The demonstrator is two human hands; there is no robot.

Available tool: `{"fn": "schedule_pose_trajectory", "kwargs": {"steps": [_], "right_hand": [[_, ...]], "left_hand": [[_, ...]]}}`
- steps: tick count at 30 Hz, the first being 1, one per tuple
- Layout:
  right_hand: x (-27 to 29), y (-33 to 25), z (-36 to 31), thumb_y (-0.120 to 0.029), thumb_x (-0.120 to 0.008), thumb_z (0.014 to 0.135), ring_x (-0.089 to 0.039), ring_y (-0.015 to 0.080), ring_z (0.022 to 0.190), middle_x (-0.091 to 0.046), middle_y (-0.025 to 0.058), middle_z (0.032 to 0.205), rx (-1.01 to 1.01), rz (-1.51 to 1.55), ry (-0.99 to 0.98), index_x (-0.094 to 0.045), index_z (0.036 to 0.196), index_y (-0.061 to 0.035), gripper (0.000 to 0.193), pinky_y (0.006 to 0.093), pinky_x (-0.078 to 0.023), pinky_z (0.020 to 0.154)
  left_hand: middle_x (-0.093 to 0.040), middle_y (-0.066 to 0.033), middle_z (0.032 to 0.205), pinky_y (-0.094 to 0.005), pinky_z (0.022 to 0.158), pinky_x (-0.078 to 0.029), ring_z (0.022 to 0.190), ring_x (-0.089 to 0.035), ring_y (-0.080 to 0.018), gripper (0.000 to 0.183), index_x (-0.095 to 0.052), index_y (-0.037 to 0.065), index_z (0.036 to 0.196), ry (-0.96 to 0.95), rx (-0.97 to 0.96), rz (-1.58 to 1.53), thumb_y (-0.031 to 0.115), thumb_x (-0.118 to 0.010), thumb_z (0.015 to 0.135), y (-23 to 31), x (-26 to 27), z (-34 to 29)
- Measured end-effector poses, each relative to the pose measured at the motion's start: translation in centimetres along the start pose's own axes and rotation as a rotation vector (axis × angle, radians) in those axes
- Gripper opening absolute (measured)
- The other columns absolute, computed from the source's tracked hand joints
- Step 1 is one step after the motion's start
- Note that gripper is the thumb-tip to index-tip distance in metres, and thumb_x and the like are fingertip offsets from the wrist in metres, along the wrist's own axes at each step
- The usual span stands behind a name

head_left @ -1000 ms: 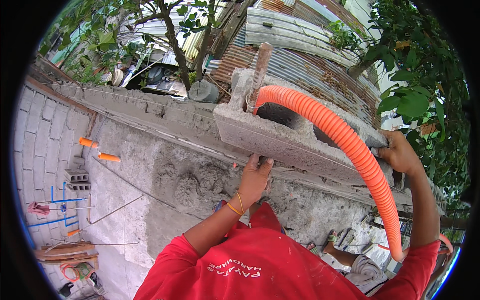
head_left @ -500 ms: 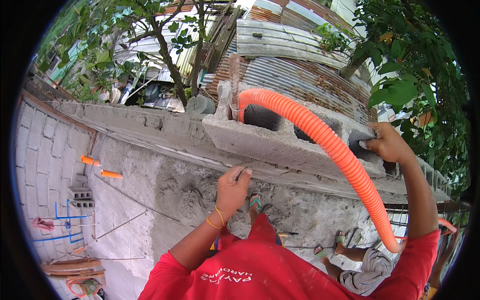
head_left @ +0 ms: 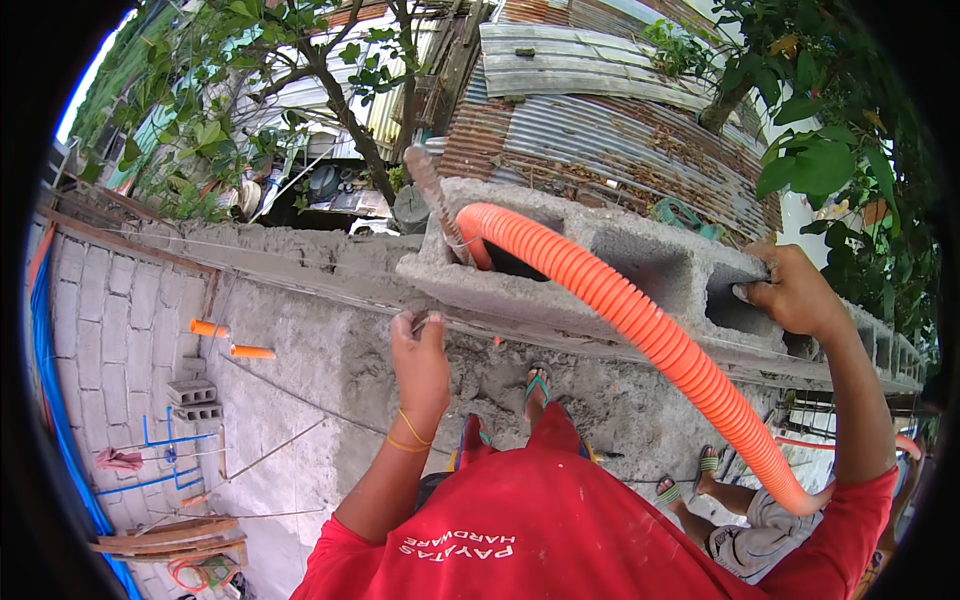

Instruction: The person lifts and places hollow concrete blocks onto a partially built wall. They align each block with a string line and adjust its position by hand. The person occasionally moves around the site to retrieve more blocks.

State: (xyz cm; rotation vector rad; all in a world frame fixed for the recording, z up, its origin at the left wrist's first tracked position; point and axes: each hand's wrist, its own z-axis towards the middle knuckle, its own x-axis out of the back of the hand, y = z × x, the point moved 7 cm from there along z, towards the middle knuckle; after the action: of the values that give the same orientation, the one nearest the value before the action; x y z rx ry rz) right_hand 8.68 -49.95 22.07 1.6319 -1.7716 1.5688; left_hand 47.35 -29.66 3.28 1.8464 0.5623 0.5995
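Observation:
A grey hollow concrete block point(head_left: 600, 290) sits on top of the low wall in front of me. My right hand point(head_left: 795, 290) grips its right end, with the thumb at a hollow core and the fingers over the far edge. Close below the block's left end, my left hand point(head_left: 420, 360) is raised with its fingertips pinched near a thin string line; what they hold, if anything, is too small to make out. A rusty steel bar point(head_left: 432, 195) stands up at the block's left end. From beside it, an orange corrugated conduit point(head_left: 640, 320) curves over the block toward my right arm.
More hollow blocks point(head_left: 890, 350) continue the wall at right. A person in striped sandals point(head_left: 708, 462) is at lower right. Orange pipe stubs point(head_left: 252, 352), two stacked blocks point(head_left: 195, 400) and wooden boards point(head_left: 175, 540) are at left. Corrugated roofing sheets point(head_left: 620, 130) and trees lie beyond.
My left hand has moved left and forward, to just below the block's left end. My right hand keeps its grip on the block. The whole view has shifted slightly.

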Motion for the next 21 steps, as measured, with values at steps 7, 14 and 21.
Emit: {"fn": "schedule_pose_trajectory", "kwargs": {"steps": [7, 14, 21], "right_hand": [[0.5, -0.3, 0.1, -0.014, -0.074, 0.084, -0.068, 0.039, 0.093, -0.07, 0.0248, 0.097, 0.057, -0.099, 0.032, -0.065, 0.116, 0.0018, 0.037, 0.0419, -0.051, 0.086], [0.7, -0.2, -0.2, -0.023, -0.07, 0.089, -0.066, 0.0393, 0.091, -0.07, 0.0214, 0.099, 0.09, -0.158, -0.045, -0.063, 0.119, -0.0019, 0.037, 0.0465, -0.051, 0.085], [2.3, 0.1, -1.3, -0.03, -0.066, 0.092, -0.065, 0.0449, 0.102, -0.069, 0.0277, 0.105, 0.152, -0.204, -0.096, -0.062, 0.123, -0.0006, 0.043, 0.0508, -0.051, 0.092]], "left_hand": [[-0.059, -0.0129, 0.123, -0.0388, 0.107, -0.042, 0.12, -0.055, -0.0244, 0.048, -0.049, -0.007, 0.132, -0.033, -0.578, 0.037, 0.011, -0.07, 0.092, 7.1, 0.5, -1.4], [-0.063, -0.0018, 0.102, -0.0258, 0.085, -0.048, 0.094, -0.058, -0.0091, 0.015, -0.058, 0.002, 0.112, -0.284, -0.531, 0.032, 0.006, -0.06, 0.098, 9.7, 0.8, 0.3], [-0.061, -0.0004, 0.104, -0.0221, 0.079, -0.046, 0.087, -0.055, -0.0071, 0.027, -0.057, 0.001, 0.119, -0.192, -0.55, 0.236, 0.005, -0.065, 0.093, 9.8, 2.1, 0.9]]}}
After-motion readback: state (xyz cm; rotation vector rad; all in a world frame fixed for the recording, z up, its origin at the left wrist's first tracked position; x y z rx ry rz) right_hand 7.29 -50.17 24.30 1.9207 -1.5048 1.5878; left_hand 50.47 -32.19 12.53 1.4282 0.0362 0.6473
